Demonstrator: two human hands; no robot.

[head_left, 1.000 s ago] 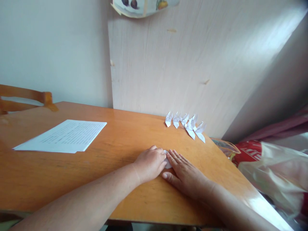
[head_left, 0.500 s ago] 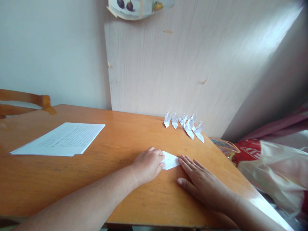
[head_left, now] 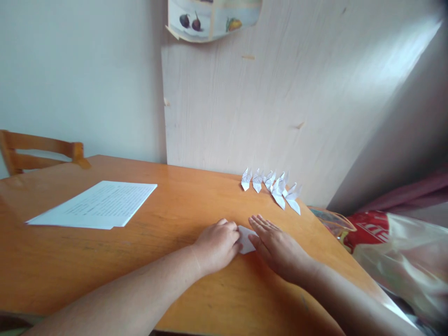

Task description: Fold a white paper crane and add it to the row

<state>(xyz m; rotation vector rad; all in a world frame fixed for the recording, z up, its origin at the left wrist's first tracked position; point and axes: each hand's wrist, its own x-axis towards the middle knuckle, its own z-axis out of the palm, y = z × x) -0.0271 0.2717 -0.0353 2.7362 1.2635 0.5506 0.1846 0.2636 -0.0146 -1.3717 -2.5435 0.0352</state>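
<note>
A small folded piece of white paper (head_left: pixel 247 239) lies on the wooden table between my two hands. Bent fingers of my left hand (head_left: pixel 219 245) grip its left end, and part of the paper is hidden under them. My right hand (head_left: pixel 276 245) is stretched flat over the paper's right end, fingers straight, thumb at the paper's edge; it covers that tip. Farther back on the right stand several folded white paper figures (head_left: pixel 279 190) with pointed tips, close together near the table's edge.
A stack of printed sheets (head_left: pixel 94 204) lies on the left of the table (head_left: pixel 185 196). Behind it stands a wooden chair (head_left: pixel 45 144). Beyond the right table edge are a red and white plastic bag (head_left: pixel 371 228) and other bags. A picture (head_left: pixel 217 21) hangs on the wall panel.
My right hand has moved left and slightly up over the paper, covering more of its right end. My left hand keeps its grip. The camera view has shifted a little.
</note>
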